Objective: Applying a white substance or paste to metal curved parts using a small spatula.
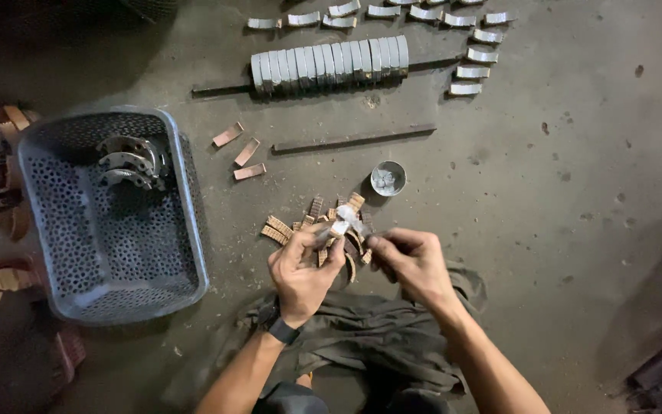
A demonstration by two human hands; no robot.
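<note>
left hand (pixel 300 268) and right hand (pixel 411 261) both pinch small clear packet (pixel 344 221) | above brown strips (pixel 285 228)

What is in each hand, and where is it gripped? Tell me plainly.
The left hand pinches a small curved grey-white piece by its lower end. The right hand has its fingertips closed near it; whether it holds anything cannot be told.

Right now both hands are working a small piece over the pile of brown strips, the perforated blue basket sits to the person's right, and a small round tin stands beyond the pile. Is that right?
Not quite. The blue basket sits to the person's left, as the head view shows. The rest holds: the left hand and right hand work a small piece over the pile of brown strips, and the small round tin stands beyond it.
</note>
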